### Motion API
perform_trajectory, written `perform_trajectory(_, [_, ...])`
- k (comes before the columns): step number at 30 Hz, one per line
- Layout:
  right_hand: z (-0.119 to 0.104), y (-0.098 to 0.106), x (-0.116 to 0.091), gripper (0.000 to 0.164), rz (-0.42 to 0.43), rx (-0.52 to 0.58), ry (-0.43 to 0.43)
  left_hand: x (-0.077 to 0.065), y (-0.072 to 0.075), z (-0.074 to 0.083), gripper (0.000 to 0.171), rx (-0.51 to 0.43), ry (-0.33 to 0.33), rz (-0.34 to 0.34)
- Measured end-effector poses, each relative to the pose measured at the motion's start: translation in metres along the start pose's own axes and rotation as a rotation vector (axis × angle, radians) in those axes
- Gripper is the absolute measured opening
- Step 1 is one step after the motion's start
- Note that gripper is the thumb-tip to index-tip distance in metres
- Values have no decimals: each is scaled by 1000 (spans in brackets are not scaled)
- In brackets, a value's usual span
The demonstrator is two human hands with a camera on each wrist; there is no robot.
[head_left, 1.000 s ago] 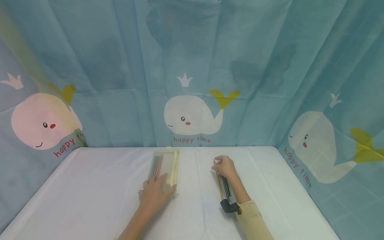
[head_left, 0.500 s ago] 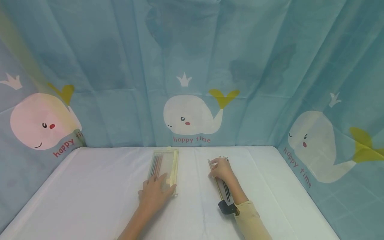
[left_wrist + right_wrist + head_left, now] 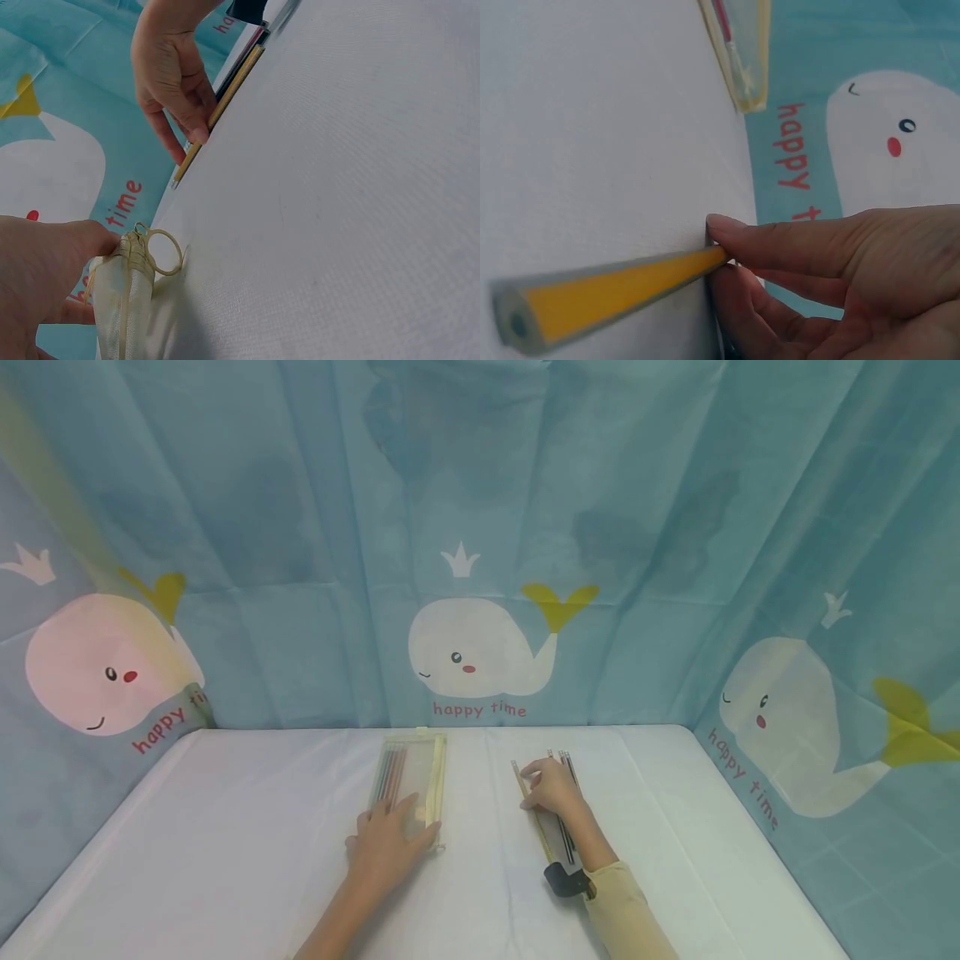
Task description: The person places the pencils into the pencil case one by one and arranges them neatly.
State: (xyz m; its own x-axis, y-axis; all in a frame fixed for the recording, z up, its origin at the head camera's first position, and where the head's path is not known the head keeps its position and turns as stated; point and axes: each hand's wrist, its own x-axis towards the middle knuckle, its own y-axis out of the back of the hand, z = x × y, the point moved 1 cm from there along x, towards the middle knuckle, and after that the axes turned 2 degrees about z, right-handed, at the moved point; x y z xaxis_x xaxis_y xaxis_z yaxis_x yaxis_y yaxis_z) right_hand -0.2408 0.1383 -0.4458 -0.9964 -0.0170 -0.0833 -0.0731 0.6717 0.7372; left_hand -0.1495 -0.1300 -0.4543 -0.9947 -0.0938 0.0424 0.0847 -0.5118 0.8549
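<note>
My right hand [image 3: 553,789] pinches a long yellow pencil [image 3: 540,833] between thumb and fingertips, close over the white table. In the right wrist view the yellow pencil [image 3: 622,296] points its blunt end toward the camera. Several dark pencils [image 3: 564,837] lie just right of it, partly hidden under my hand and wrist. My left hand [image 3: 386,843] rests with spread fingers across the near end of a see-through, cream-edged zip pencil case [image 3: 424,768]. Colored pencils [image 3: 392,772] show inside that case. In the left wrist view my thumb touches the case by its zipper ring [image 3: 165,253].
A white cloth [image 3: 225,835] covers the table. Behind and at both sides hangs a blue curtain [image 3: 300,652] printed with whales. A black wrist camera [image 3: 565,880] sits under my right forearm.
My right hand has moved slightly left with the yellow pencil, widening the gap to the dark pencils, whose far ends now show. My left hand and the pencil case stay in place.
</note>
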Motion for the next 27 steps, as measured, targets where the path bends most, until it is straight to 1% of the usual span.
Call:
perform_trajectory(7, [2,0,0,52,-43,74,-21,-1,0,1,68,4,-2,3])
perform_trajectory(12, [1,0,0,51,-46,76,-52,-1,0,1,67,2,-6,6])
perform_trajectory(18, [0,1,1,50,-41,56,-62,-2,1,2,66,-3,-9,9])
perform_trajectory(27, [2,1,0,50,-53,98,-65,-2,1,2,66,-1,-7,7])
